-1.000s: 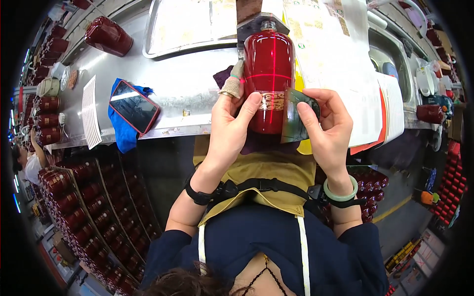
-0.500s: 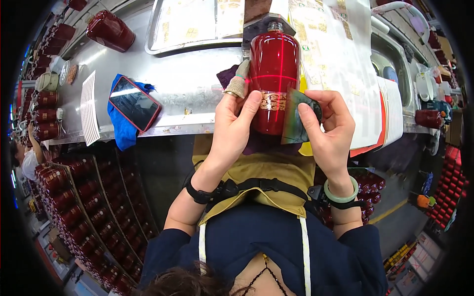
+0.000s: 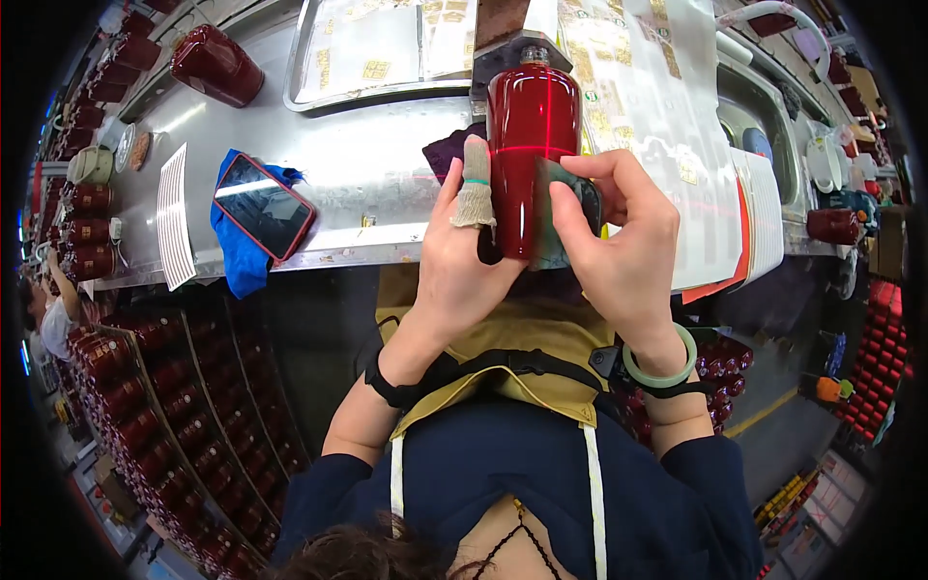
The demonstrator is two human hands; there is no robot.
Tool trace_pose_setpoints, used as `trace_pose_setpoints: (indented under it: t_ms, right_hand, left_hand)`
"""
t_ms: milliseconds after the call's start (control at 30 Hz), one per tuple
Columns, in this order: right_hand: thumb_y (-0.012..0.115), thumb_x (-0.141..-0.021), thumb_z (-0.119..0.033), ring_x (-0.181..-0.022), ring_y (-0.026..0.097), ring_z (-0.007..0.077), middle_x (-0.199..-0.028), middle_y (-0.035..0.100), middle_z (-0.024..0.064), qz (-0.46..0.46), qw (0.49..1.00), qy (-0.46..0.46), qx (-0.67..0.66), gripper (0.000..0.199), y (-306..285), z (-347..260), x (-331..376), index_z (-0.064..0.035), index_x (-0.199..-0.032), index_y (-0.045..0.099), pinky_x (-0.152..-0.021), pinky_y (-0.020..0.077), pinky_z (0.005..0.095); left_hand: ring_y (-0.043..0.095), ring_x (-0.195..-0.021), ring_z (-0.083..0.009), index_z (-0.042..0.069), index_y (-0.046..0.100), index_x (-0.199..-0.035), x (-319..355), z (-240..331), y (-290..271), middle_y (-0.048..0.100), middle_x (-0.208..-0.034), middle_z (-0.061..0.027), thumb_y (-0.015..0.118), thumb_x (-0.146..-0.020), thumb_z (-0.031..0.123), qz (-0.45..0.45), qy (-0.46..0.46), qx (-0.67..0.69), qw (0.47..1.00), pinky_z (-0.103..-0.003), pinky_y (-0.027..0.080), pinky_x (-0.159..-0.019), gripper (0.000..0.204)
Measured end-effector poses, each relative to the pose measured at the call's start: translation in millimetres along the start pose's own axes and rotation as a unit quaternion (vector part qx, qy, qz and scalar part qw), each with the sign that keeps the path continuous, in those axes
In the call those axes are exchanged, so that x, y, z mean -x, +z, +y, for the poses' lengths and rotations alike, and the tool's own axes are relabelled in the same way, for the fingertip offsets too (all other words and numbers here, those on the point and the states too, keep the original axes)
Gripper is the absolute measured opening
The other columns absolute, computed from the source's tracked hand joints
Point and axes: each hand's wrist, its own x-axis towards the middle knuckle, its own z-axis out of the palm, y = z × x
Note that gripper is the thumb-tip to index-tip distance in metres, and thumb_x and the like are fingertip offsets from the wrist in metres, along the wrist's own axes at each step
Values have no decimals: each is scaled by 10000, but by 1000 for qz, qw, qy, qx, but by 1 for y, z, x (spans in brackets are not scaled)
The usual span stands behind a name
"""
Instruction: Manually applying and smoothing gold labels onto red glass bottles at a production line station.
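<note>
A glossy red bottle (image 3: 512,126) lies on the bench with its neck away from me, crossed by thin red laser lines. My left hand (image 3: 464,261) holds it at the left side and near its base; a knitted finger cover (image 3: 475,188) sits on one finger. In a pinch, my right hand (image 3: 623,227) grips a thin dark green scraper (image 3: 553,217) whose flat side lies against the right of the bottle. Part of the scraper is hidden behind my right fingers. A dark purple cloth (image 3: 449,155) lies beside the bottle.
Left on the metal bench are a phone (image 3: 266,206) on a blue cloth (image 3: 232,256), a striped paper strip (image 3: 174,217) and another red bottle (image 3: 217,66). Behind stands a metal tray (image 3: 387,104) with gold decals. Decal sheets (image 3: 667,145) and a sink (image 3: 749,106) are at right.
The bottle has turned, and its gold decal no longer shows. My left thumb has moved down toward the base. My right hand has shifted left with the scraper, further over the bottle.
</note>
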Motion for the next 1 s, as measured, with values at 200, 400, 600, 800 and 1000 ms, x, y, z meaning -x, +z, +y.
trace_pose_setpoints:
  t_ms: [200, 400, 600, 800, 1000]
  right_hand:
    - [699, -931, -10, -738, 670, 227, -910, 713, 114, 33, 997, -66, 2, 198, -14, 7, -19, -17, -1127, 728, -659, 515, 344]
    - [692, -810, -47, -836, 668, 211, -973, 738, 57, -44, 902, -405, 141, 291, -26, 18, -14, -38, -1095, 744, -786, 532, 385]
    - [741, -783, -79, -806, 661, 245, -877, 723, 22, 20, 925, -342, 163, 225, -21, 5, -46, -114, -1006, 741, -760, 492, 366]
    - [725, -771, -131, -780, 622, 203, -966, 728, -20, -96, 879, -459, 87, 213, -20, 6, -26, -152, -982, 751, -794, 494, 365]
    - [683, -836, -156, -727, 568, 188, -897, 695, -39, 63, 904, -402, 129, 137, -15, 21, -43, -161, -963, 732, -761, 489, 332]
  left_hand:
    - [505, -1380, -458, 41, 380, -1615, 2, 8, 3, 372, -1633, -276, 955, -646, 104, 36, 45, -64, 996, -476, 467, -1103, 1129]
    - [544, -1331, -399, -36, 447, -1544, -2, 10, 17, 498, -1547, -242, 932, -660, 61, 92, 21, -40, 995, -469, 467, -1085, 1012]
    - [491, -1359, -373, -13, 230, -1637, 4, 11, 17, 467, -1544, -213, 974, -641, 96, 78, -35, 20, 996, -447, 415, -1128, 1248]
    - [591, -1268, -371, -51, 248, -1621, 6, 2, 14, 537, -1507, -218, 990, -637, 144, 72, -19, -14, 997, -439, 466, -1078, 1248]
    - [572, -1335, -368, -58, 298, -1603, 8, 0, 9, 531, -1520, -231, 1006, -634, 189, 51, -28, 0, 998, -434, 451, -1115, 1225]
